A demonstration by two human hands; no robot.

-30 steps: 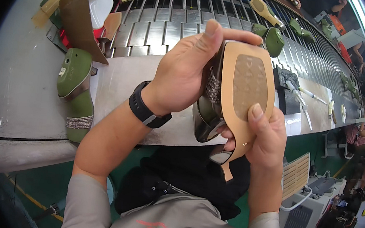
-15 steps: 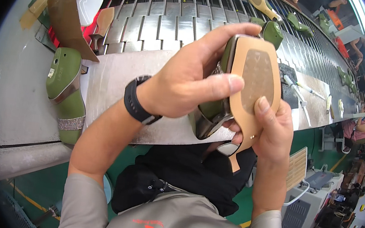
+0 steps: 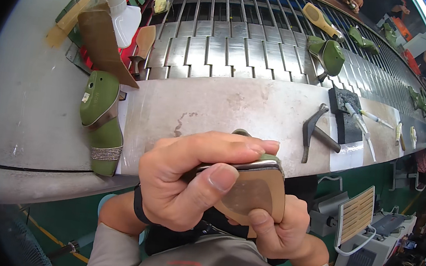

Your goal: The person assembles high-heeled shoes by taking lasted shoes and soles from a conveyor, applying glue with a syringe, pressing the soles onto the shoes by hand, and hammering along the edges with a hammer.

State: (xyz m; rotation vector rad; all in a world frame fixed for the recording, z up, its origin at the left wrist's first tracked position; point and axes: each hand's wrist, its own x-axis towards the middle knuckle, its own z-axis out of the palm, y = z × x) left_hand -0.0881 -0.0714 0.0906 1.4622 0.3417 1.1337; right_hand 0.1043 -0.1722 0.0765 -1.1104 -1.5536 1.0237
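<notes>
Close to my body, both hands hold a sandal on a green shoe last (image 3: pixel 274 159), its toe end turned up toward me. A tan outsole (image 3: pixel 250 194) with a darker middle patch lies against its underside. My left hand (image 3: pixel 182 179) is closed round the toe, fingers over the far side and thumb at the sole's upper edge. My right hand (image 3: pixel 286 229) grips the sole's right side, thumb on its face. The heel end is hidden. On the table to the left lies another green last with a sandal (image 3: pixel 106 140), with a glittery strap.
Right of centre, a hammer (image 3: pixel 318 133) lies beside a black block (image 3: pixel 349 124) with brush-like tools on it. Past the table edge runs a slatted metal conveyor (image 3: pixel 232 52) carrying green lasts (image 3: pixel 330 57) and a tan sole (image 3: pixel 316 16). A brown board (image 3: pixel 106 41) leans at the left.
Both hands have brought the sandal down and nearer my body, tipping the sole so its toe edge faces up. The hammer and black block now show fully.
</notes>
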